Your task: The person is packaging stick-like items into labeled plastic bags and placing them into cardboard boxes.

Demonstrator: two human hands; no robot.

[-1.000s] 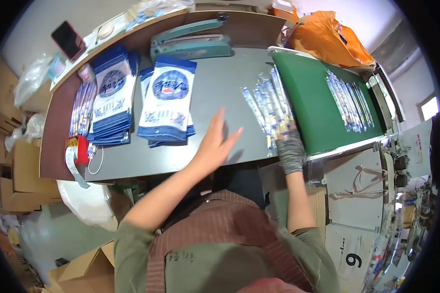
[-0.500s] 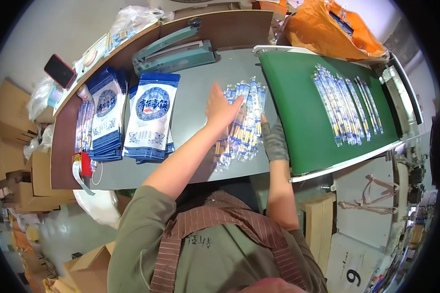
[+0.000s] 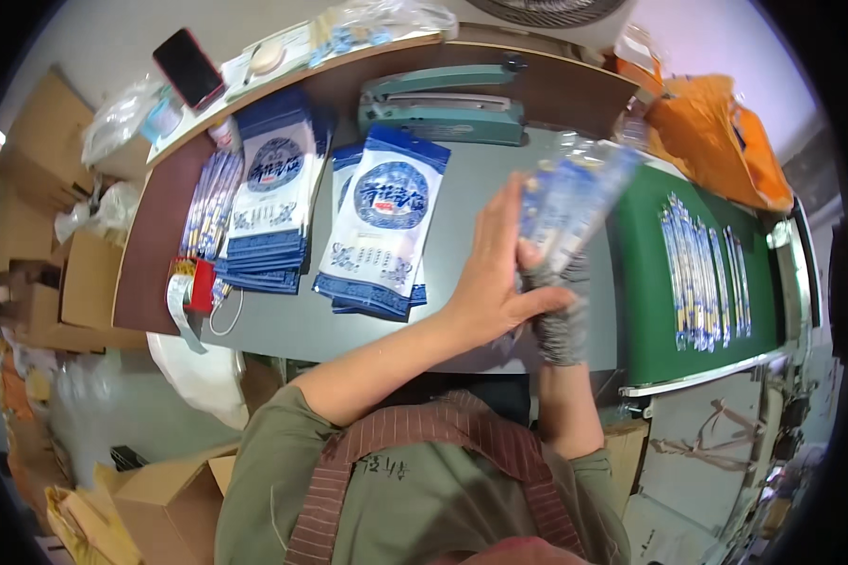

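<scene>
Holding a blurred bundle of slim wrapped sticks over the right part of the grey table, clamped its near end in the grey-gloved right hand. Brought the bare left hand along its left side, fingers straight and thumb spread toward the glove. Saw clear, blue-marked wrapping around the sticks.

Noticed a small overlapping pile of blue-and-white bags left of the hands, and farther left a thicker bag stack. Could not tell the contents of either. Saw more wrapped packets between that stack and the brown left wall, with a red tape holder at their near end.

Found a teal lever device at the table's far side and, to the right, a green surface bearing a row of wrapped sticks. Saw a phone on the far-left ledge, an orange bag at far right and an open cardboard box at near left.

Had the bundle between both hands, tilted toward far right, with its far end clear of the fingers.
</scene>
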